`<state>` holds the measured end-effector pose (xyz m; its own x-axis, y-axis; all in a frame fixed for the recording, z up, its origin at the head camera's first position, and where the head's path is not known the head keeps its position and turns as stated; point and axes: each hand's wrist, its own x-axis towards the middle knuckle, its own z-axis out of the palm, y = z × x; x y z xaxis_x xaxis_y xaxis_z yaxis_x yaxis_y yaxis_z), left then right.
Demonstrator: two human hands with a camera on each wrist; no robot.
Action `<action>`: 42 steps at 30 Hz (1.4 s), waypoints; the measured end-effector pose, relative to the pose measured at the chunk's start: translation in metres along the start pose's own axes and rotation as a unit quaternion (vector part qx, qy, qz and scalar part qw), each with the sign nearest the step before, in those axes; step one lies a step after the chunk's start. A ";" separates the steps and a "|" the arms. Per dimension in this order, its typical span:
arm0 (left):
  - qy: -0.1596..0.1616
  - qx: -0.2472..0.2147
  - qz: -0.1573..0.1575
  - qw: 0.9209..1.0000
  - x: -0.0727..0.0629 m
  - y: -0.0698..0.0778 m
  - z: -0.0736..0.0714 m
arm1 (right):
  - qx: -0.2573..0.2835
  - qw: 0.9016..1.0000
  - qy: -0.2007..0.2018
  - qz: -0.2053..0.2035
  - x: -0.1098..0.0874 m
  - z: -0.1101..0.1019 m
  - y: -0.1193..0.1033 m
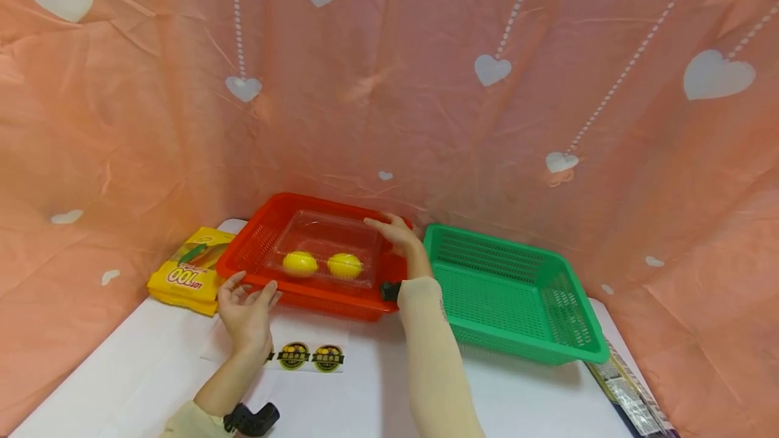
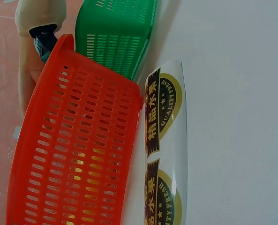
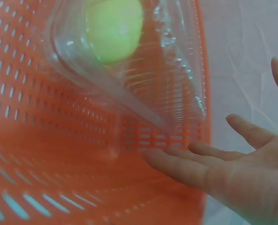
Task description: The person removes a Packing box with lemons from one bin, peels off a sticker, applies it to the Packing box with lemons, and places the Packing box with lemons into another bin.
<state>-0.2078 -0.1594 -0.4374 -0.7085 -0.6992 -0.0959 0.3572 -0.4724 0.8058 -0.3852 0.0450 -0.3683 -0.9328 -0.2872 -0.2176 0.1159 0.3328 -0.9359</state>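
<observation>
A red plastic basket (image 1: 347,306) stands at the back of the table. Inside it lies a clear plastic box (image 1: 331,227) with two yellow lemon-like fruits (image 1: 300,264) showing through. My left hand (image 1: 246,316) is at the basket's front left rim, fingers loosely bent and spread. That hand is out of sight in the left wrist view, where the basket's slotted wall (image 2: 78,136) fills much of the picture. My right hand (image 1: 398,238) reaches over the back right part of the basket. In the right wrist view its fingers (image 3: 176,168) are extended beside the box corner, holding nothing.
A green basket (image 1: 496,293) stands close on the right. To the left leans a yellow printed bag (image 1: 189,282). Round fruit labels (image 2: 164,110) on a strip lie in front of the red basket. Printed packaging (image 1: 629,391) lies at the right table edge. A pink curtain (image 1: 377,120) hangs behind.
</observation>
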 end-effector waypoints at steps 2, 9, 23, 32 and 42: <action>0.001 -0.001 -0.002 1.000 0.000 -0.001 0.000 | -0.001 1.000 0.005 0.003 0.001 0.000 0.003; -0.005 -0.018 -0.001 1.000 0.000 -0.002 0.000 | 0.018 1.000 -0.002 0.012 0.006 0.002 0.007; -0.004 -0.028 -0.004 1.000 0.000 -0.003 0.002 | 0.011 1.000 -0.013 0.018 0.010 0.004 0.011; -0.002 -0.010 -0.004 1.000 0.000 -0.002 -0.001 | 0.004 0.999 -0.019 0.047 0.011 0.008 0.019; -0.003 -0.009 0.000 1.000 0.000 -0.004 -0.001 | 0.012 0.998 -0.038 0.057 0.014 0.007 0.019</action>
<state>-0.2085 -0.1585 -0.4414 -0.7114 -0.6967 -0.0923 0.3690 -0.4820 0.7947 -0.3932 0.0408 -0.3908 -0.8850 -0.3159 -0.3420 0.2285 0.3454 -0.9102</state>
